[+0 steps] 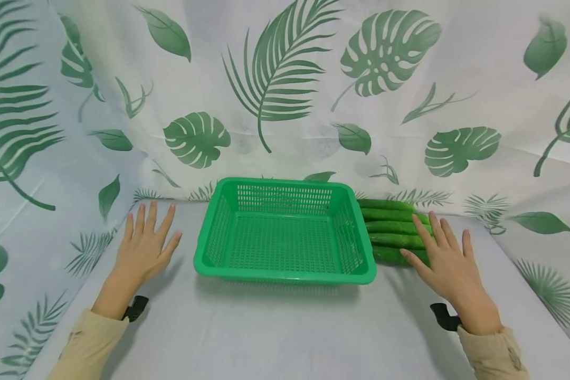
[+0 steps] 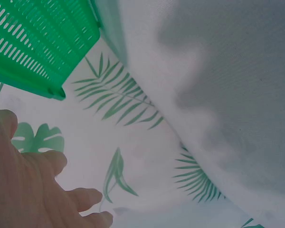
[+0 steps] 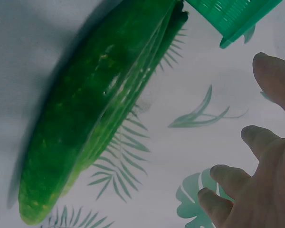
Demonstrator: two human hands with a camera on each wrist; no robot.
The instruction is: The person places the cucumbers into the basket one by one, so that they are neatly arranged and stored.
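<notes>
An empty green slotted plastic basket (image 1: 285, 274) sits in the middle of the white table. Several green cucumbers (image 1: 389, 228) lie side by side just right of it. My left hand (image 1: 144, 245) is flat on the table left of the basket, fingers spread, holding nothing. Over the near ends of the cucumbers hovers my right hand (image 1: 444, 258), fingers straight and spread, gripping nothing. In the right wrist view a cucumber (image 3: 99, 104) lies beside my fingers (image 3: 256, 142), with a basket corner (image 3: 232, 19) above. A basket corner (image 2: 38, 42) also shows in the left wrist view, above my left hand (image 2: 28, 190).
A white cloth with green leaf prints (image 1: 285, 95) hangs behind and on both sides, closing in the table. Bare table surface (image 1: 285, 332) stretches between the basket and me. Black straps (image 1: 135, 307) sit at both wrists.
</notes>
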